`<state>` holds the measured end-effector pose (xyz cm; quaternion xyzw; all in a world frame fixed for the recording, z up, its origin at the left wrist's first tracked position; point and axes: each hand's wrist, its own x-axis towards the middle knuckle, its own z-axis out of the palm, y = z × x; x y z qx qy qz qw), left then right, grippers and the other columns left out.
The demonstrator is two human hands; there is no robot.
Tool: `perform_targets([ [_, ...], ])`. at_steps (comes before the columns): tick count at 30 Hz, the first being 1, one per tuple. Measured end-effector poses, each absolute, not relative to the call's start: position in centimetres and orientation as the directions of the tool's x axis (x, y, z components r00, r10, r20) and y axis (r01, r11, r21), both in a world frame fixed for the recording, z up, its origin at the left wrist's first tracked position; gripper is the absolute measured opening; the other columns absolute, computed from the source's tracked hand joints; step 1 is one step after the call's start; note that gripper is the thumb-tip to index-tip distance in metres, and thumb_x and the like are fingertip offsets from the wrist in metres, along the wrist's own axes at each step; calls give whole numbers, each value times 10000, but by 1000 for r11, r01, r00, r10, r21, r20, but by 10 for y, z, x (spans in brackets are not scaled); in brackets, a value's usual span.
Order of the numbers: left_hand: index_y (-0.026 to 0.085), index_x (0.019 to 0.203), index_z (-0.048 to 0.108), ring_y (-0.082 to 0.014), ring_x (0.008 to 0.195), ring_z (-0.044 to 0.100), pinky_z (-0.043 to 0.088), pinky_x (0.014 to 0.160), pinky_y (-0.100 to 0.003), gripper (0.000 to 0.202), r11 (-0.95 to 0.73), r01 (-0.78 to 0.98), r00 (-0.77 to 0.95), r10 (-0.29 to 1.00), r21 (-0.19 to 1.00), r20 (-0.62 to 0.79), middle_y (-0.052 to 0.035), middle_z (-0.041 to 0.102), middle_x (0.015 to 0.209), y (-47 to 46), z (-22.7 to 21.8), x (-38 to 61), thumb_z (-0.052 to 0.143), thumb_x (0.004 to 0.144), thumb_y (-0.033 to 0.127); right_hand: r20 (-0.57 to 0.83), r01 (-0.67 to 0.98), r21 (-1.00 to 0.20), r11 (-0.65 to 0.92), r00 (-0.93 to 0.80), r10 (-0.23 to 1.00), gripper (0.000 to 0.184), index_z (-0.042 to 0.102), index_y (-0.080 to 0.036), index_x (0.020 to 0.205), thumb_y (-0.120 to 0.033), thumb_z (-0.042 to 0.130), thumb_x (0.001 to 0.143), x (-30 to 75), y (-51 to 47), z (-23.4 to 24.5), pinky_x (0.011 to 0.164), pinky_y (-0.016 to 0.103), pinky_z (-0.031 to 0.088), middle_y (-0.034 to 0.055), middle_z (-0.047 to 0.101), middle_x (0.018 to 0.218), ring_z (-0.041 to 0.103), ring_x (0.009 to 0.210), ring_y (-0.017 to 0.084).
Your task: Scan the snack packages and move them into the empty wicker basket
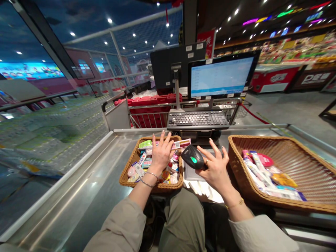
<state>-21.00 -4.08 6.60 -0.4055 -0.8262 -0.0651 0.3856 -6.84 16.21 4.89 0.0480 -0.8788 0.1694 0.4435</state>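
While my left hand [161, 151] hovers over the small wicker basket [126, 175], its fingers pinch a long pink-and-white packet [181, 144] held level above the basket's far rim. My right hand [214, 168] curls around a black handheld scanner [193, 157], thumb and palm clasping it while the other fingers fan out; its green light faces me, just beside the packet's end. Small wrapped goods fill the basket under my left wrist. A larger wicker basket [288, 147] sits to my right, and the keyboard [197, 119] lies beyond both hands.

A head-worn camera looks forward and down, close above both hands, the monitor [221, 77] beyond them.
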Motion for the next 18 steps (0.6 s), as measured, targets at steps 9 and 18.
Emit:
perform_targets([
  [9,187,1228,674,-370,1503,331,125,1238,-732,338,665,722,-391,619,-190,681,-117,495,1542,-37,63,-212,649,921,324,793,-238,-271,933,-605,76,175,719,-246,904,-212,679,737,-68,164,48,1177,653,155,10,730,1262,407,1456,381],
  [18,187,1244,673,-372,1500,335,98,1247,-716,349,652,732,-375,628,-199,682,-107,500,1538,-28,67,-209,654,919,314,799,-180,-267,947,-591,113,170,725,-255,909,-233,689,744,-63,171,49,1187,640,156,16,722,1280,379,1474,353],
])
